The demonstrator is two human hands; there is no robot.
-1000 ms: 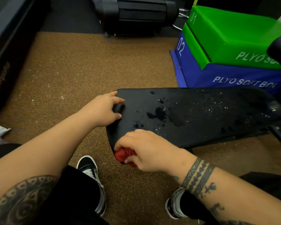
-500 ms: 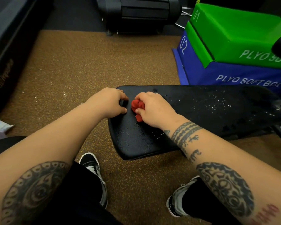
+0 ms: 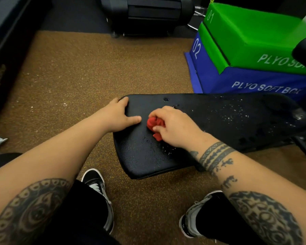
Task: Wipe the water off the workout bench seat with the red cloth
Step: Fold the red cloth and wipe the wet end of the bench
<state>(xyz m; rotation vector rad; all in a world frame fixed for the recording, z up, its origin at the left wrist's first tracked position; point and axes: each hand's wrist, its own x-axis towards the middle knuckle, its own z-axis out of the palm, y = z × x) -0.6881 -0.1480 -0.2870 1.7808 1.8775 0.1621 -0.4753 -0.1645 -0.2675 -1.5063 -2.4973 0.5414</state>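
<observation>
red cloth (image 3: 155, 127) mostly hidden under the right hand (image 3: 175, 126), bench seat (image 3: 148, 156) cut off at right edge, green plyo box (image 3: 254, 38) lettering clipped

The right hand (image 3: 173, 126) is curled, fingers bunched and pressing down. The left hand (image 3: 117, 115) lies flat, forefinger extended. Both forearms reach forward.
</observation>
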